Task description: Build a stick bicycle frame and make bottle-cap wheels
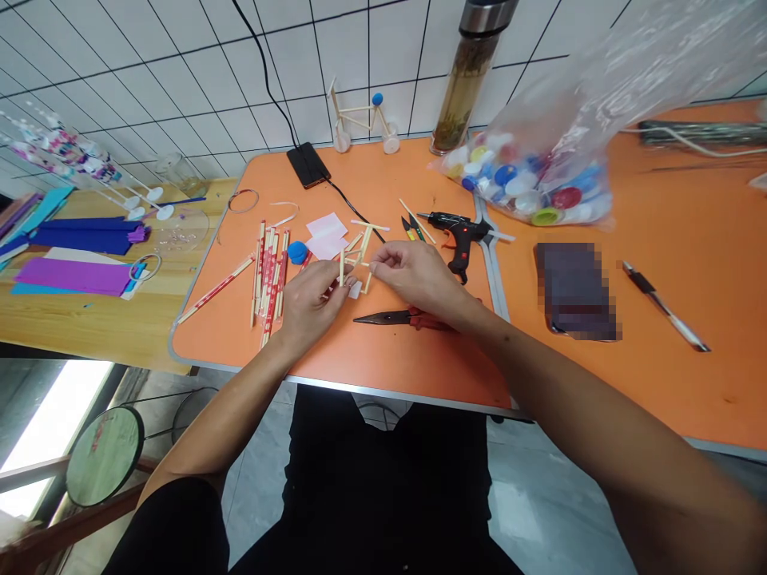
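Observation:
Between my hands is a small frame of pale chopstick pieces (363, 246), held just above the orange table. My left hand (315, 297) is closed on its left side, fingertips partly hidden. At the frame's right side, my right hand (411, 273) pinches one of the sticks. Pliers (383, 318) with red handles lie under my right wrist, their handles partly covered. Left of my left hand is a pile of chopsticks in red-and-white wrappers (269, 267). Blue bottle caps (296, 253) and pale pink paper (327, 235) lie just beyond the hands.
A black glue gun (459, 233) lies right of my right hand. Farther back stand a stick model with cap wheels (367, 120), a tea bottle (464, 88) and a bag of bottle caps (539, 180). A phone (308, 165) trails a cable. A pen (665, 306) lies at right.

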The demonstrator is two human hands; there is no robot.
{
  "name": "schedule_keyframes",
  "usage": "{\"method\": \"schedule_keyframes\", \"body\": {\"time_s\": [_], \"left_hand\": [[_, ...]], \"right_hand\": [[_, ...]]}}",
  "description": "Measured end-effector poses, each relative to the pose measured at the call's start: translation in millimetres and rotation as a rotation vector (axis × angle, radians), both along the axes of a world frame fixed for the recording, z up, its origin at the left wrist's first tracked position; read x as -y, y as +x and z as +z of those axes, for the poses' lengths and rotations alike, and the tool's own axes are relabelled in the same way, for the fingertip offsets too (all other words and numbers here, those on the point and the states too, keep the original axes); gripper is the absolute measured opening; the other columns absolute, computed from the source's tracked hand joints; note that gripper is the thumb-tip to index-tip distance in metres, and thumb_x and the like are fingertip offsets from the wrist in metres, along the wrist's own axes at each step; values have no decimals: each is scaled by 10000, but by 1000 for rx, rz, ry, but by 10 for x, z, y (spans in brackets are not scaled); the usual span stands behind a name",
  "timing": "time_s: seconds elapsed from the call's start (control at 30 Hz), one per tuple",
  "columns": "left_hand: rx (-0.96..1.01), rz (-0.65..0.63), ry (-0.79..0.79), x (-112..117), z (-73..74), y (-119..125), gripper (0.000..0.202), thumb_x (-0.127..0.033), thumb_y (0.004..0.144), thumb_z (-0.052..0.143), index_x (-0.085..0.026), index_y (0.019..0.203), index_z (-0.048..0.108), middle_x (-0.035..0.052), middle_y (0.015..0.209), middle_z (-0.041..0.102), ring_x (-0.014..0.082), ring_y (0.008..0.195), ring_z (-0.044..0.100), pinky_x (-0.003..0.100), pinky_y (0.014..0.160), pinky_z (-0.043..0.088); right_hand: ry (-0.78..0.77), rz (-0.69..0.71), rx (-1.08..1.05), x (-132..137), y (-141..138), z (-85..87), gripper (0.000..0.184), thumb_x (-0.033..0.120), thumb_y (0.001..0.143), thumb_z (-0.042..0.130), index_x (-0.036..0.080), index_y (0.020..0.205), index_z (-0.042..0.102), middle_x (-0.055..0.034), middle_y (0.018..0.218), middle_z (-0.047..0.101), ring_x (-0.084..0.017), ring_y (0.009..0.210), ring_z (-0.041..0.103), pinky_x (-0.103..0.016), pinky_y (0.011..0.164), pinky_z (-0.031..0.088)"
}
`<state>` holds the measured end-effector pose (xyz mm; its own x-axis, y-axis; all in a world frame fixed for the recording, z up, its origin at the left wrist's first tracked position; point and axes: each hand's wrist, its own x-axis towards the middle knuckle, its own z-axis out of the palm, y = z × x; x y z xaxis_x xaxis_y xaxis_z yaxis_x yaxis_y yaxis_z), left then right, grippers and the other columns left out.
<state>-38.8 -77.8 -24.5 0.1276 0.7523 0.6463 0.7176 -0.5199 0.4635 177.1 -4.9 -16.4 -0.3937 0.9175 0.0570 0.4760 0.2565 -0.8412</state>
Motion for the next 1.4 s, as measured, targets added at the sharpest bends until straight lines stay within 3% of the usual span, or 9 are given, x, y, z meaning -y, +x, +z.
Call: {"method": "schedule_keyframes", "body": {"time_s": [0.23, 0.43, 0.53, 0.6, 0.73, 0.83, 1.13, 1.27, 1.4], "left_hand": [[-13, -28, -29, 19, 3, 16, 126, -183, 1035, 698, -207, 1115, 792, 24, 907, 807, 147, 749, 694, 284, 721, 544], [34, 1, -82, 113, 43, -31, 369, -28, 890, 577, -219, 1142, 767, 62, 1076, 826, 183, 891, 724, 347, 827, 579], [239, 49, -163, 55, 82, -117, 339, -79, 877, 616, -244, 1128, 773, 60, 1136, 830, 187, 924, 724, 356, 836, 580], [397, 56, -307, -58, 106, -178, 244, -188, 914, 712, -246, 1141, 779, 74, 1202, 839, 187, 969, 745, 345, 846, 583], [608, -193, -692, -326, 109, -234, 418, -444, 908, 883, -237, 1259, 794, 110, 1278, 841, 214, 1132, 776, 330, 914, 604], [682, -269, -866, -432, 84, -204, 450, -507, 860, 938, -212, 1184, 835, 105, 1230, 848, 205, 1065, 782, 318, 888, 609], [916, -256, -973, -467, 34, -56, 534, -564, 684, 1064, -190, 1007, 861, 82, 987, 866, 182, 823, 783, 281, 712, 590], [989, -249, -997, -449, 12, -57, 457, -486, 695, 1067, -187, 963, 849, 83, 993, 864, 141, 747, 728, 246, 624, 561], [1028, -246, -1006, -434, -6, -66, 403, -427, 712, 1061, -183, 948, 845, 87, 991, 861, 138, 753, 729, 241, 624, 589]], "right_hand": [[-25, -7, 15, 1, 33, 54, 211, 355, 946, 694, 176, 889, 791, -24, 804, 753, -167, 738, 609, -319, 692, 380], [-18, 6, 30, -38, 61, 63, 207, 352, 947, 699, 175, 897, 792, -30, 838, 763, -167, 748, 622, -317, 688, 382], [-17, 21, 22, -49, 84, 84, 199, 347, 933, 704, 174, 884, 789, -25, 840, 752, -156, 731, 589, -316, 682, 370], [-18, 38, 18, -48, 94, 100, 184, 334, 920, 706, 175, 876, 787, -23, 836, 748, -155, 733, 586, -317, 689, 373], [-35, 88, 33, -30, 93, 114, 164, 307, 909, 699, 178, 891, 799, -22, 833, 753, -160, 746, 606, -317, 711, 396], [-57, 117, 43, -10, 86, 99, 170, 315, 910, 705, 183, 908, 812, -30, 848, 766, -169, 760, 624, -316, 714, 412], [-93, 127, 47, 77, 59, 61, 185, 346, 980, 673, 220, 883, 768, -9, 765, 692, -178, 675, 578, -321, 631, 365], [-132, 76, 49, 158, 170, 126, 294, 369, 1083, 581, 213, 888, 737, -42, 833, 740, -186, 685, 632, -326, 661, 402], [-51, 82, 241, 270, 275, 211, 412, 477, 1120, 550, 204, 884, 749, -69, 853, 757, -218, 780, 667, -355, 711, 375]]}}
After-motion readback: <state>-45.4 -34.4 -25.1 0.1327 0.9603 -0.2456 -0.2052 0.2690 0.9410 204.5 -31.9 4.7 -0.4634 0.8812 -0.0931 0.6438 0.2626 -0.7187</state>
